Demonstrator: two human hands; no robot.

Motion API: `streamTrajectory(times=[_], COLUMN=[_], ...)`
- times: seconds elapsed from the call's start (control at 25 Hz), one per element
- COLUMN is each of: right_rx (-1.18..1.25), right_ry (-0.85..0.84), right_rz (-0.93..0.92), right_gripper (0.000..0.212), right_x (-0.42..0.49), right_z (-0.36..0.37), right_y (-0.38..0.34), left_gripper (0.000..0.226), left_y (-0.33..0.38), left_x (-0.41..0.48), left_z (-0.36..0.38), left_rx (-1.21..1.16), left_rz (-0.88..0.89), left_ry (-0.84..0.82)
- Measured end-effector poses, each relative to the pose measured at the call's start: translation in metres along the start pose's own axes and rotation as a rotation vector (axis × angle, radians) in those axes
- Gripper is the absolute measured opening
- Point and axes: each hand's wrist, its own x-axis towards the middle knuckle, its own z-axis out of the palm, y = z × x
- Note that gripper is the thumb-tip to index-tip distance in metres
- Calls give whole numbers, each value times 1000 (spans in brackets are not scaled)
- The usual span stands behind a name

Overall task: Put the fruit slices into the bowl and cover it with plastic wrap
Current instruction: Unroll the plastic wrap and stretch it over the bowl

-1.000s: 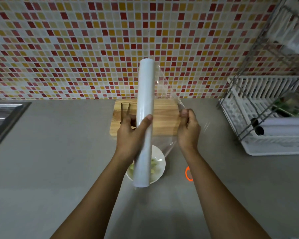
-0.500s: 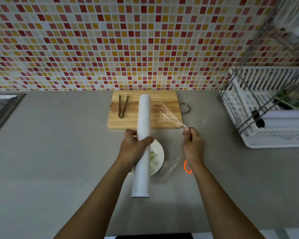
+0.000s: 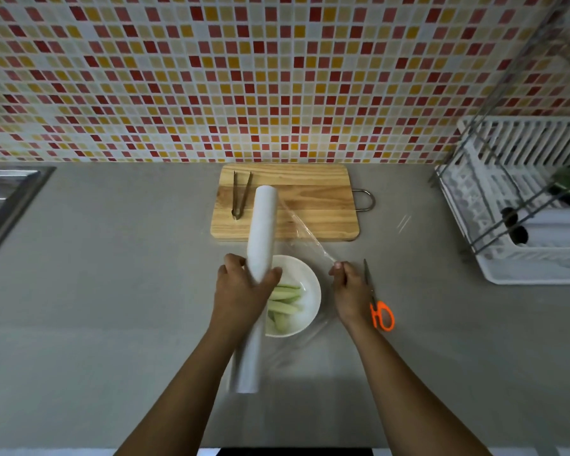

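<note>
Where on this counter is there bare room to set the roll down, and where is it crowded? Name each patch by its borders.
Bare: the wide stretch between the sink and the cutting board; the strip between the board and the dish rack. Crowded around the bowl: left hand gripping the roll, right hand pinching the film, scissors alongside.

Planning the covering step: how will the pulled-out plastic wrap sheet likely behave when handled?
Probably very floppy and light: the plastic wrap sheet bunches into a thin strand where the right hand pinches it. Likely clingy, apt to stick to itself, given those wrinkles. The roll gripped by the left hand looks stiff, so it should anchor the pull.
</note>
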Motion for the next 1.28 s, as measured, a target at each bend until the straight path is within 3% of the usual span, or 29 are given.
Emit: streamTrajectory(times=[0.32,0.64,1.28], right_rx=[13,79,207], right_ry=[-12,-36,-62], right_rz=[7,51,121], right_gripper=[29,32,34], right_x=[-2,-4,-5], right_z=[16,19,23], right_y=[5,4,15], left_gripper=[35,38,40], left_y=[-22,-32,-46], left_x=[4,9,4], left_z=[-8,-10,-14], left_rx=[8,-18,-93], left_rz=[-55,-56,-92], left_ry=[-5,30,-70])
